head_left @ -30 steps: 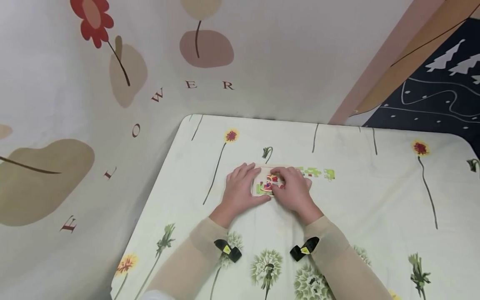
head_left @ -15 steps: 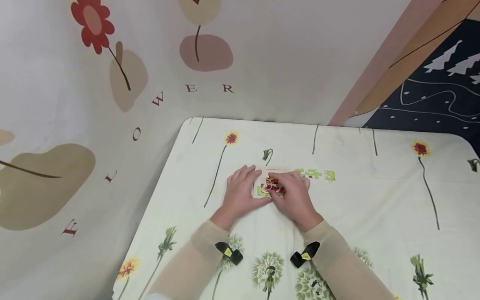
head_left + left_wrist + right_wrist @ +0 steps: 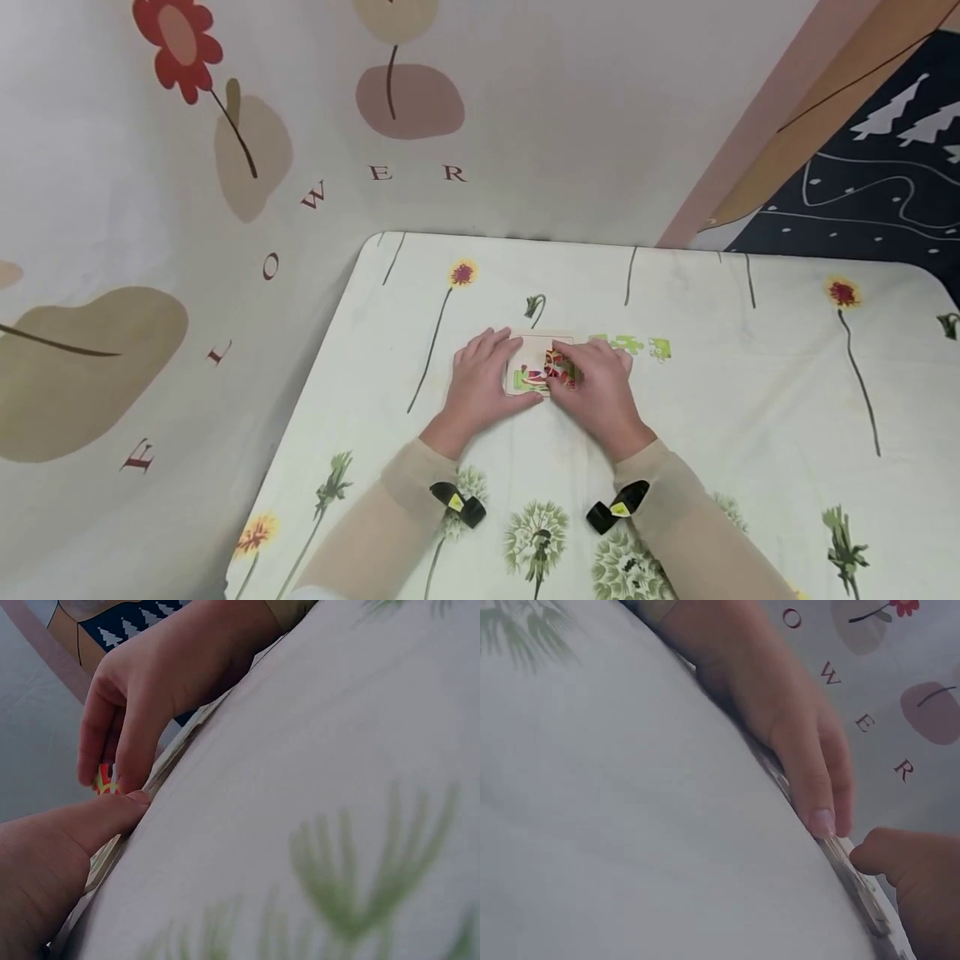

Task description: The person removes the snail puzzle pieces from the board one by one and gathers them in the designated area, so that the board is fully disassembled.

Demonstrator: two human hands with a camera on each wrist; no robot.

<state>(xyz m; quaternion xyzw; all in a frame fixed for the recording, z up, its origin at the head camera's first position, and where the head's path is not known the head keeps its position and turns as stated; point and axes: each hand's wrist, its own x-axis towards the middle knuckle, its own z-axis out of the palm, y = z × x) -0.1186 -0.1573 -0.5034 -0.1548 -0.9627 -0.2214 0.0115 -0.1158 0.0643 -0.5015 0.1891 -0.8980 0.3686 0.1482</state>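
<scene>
In the head view a small wooden puzzle board (image 3: 531, 350) lies mid-table, with green and red pieces along its lower part. My left hand (image 3: 482, 377) holds it at the left, fingers by the upper left corner and thumb along the near edge. Over the board's right half, my right hand (image 3: 600, 382) pinches a red and yellow jigsaw piece (image 3: 553, 358) between thumb and fingers. The left wrist view shows that piece (image 3: 105, 778) partly behind the right thumb. From the right wrist, the board's edge (image 3: 853, 883) shows, but the piece is hidden.
Several loose green jigsaw pieces (image 3: 627, 343) lie just right of the board, partly behind the right hand. A flower-patterned cloth (image 3: 750, 383) covers the table. A printed wall hanging (image 3: 555, 150) rises behind the table's far edge.
The right hand has shifted slightly right with the jigsaw piece, from the board's middle to its right half. The left hand has stayed at the board.
</scene>
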